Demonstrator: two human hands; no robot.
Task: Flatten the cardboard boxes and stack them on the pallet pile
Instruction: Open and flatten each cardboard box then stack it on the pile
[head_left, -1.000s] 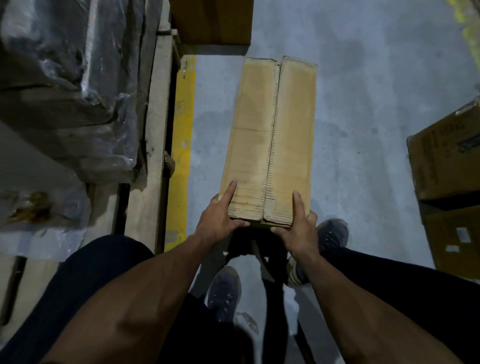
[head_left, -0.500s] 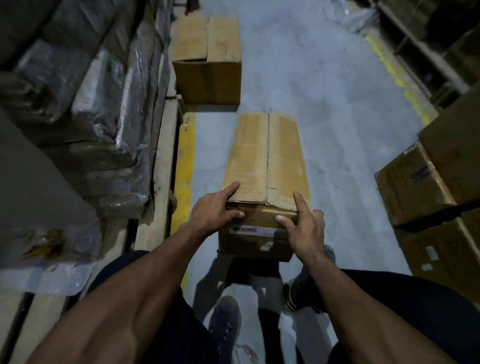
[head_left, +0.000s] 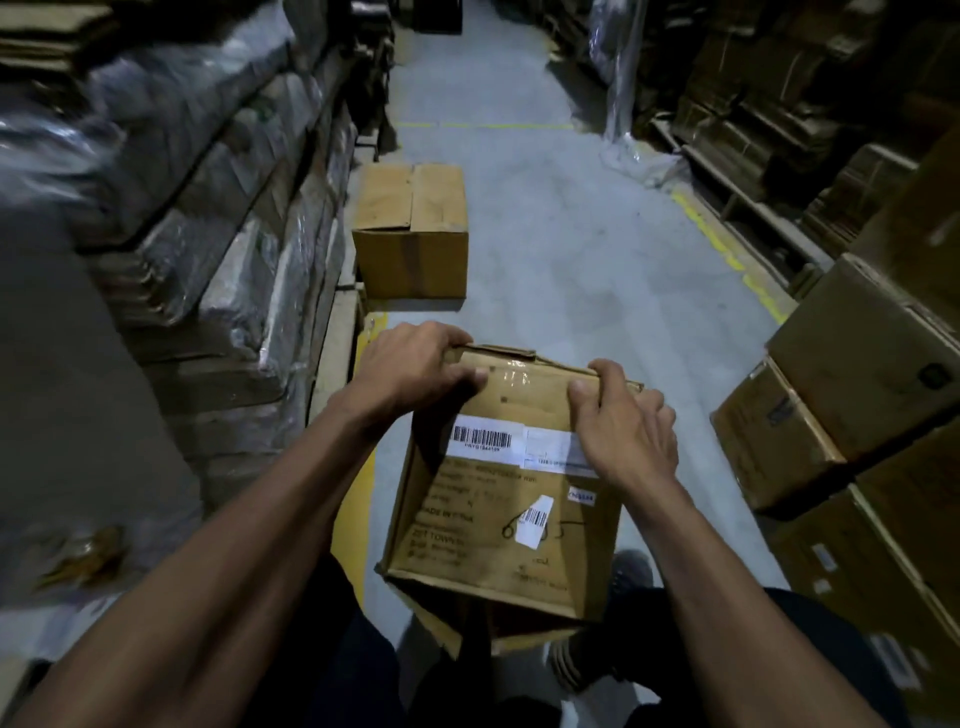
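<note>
Where it lay flat along the floor a moment ago, the box (head_left: 506, 499) now stands tipped on end at lower centre, labelled face up. Left hand (head_left: 410, 366) and right hand (head_left: 621, 423) each grip its top edge, so flattening probably comes next.

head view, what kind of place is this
Probably a warehouse aisle: wrapped pallet loads on the left, stacked cartons on the right, yellow lines on a concrete floor.
</note>
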